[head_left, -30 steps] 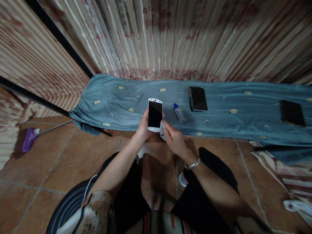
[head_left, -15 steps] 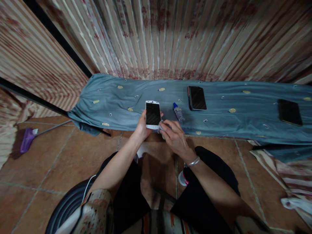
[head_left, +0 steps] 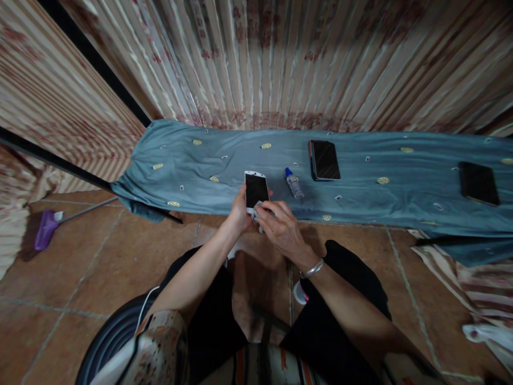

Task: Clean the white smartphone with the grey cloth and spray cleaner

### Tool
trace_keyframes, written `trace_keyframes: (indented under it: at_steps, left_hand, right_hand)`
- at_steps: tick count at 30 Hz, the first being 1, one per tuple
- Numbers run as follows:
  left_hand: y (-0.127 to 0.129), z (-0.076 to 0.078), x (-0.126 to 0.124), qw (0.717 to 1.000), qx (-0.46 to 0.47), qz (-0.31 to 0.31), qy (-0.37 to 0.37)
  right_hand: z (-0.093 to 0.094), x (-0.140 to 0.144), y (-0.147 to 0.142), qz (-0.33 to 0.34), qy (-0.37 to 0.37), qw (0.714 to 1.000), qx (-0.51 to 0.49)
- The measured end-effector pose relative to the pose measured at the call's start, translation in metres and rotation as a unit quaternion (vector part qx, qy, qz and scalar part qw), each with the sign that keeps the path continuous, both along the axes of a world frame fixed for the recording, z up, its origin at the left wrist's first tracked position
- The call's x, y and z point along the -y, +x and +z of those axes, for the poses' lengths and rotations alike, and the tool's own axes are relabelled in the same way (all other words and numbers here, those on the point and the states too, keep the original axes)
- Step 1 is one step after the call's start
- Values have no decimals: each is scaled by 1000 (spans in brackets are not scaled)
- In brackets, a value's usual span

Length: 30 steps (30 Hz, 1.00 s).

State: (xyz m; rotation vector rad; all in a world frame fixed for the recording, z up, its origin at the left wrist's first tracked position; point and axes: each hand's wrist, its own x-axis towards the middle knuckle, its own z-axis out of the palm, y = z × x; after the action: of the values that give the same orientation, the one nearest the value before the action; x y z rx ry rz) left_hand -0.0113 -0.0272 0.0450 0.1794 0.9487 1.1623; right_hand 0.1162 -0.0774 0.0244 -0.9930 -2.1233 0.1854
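My left hand is closed around a white smartphone with a dark screen, its fingertips showing at the far edge. Pinched in my right hand is a small grey cloth, which lies against the lower end of the phone and hides part of it. Just right of the phone, a clear spray bottle with a blue top lies on the blue-green cloth cover. A silver bracelet is on my right wrist.
On the covered bench lie a dark device in a case and, farther right, another dark flat device. Striped curtains hang behind. A purple broom rests on the tiled floor at left. A black metal bar slants at upper left.
The phone has shifted slightly right and down and tilted a little. My right hand has moved left with the grey cloth, from the phone's corner onto its lower end.
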Motion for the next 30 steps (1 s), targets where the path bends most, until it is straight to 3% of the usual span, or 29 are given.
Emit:
trace_keyframes:
  at_steps: [13, 20, 25, 30]
  left_hand:
    - [1, -11, -1, 999, -3, 2, -32]
    - [0, 2, -5, 999, -19, 31, 11]
    - [-1, 11, -4, 997, -28, 44, 55]
    - [10, 10, 1, 999, -15, 32, 30]
  right_hand:
    - [-5, -5, -11, 9, -44, 998, -33]
    - [-5, -14, -8, 18, -59, 996, -58]
    - [-9, -24, -1, -23, -75, 995, -64]
    - [-14, -28, -2, -43, -76, 993, -81]
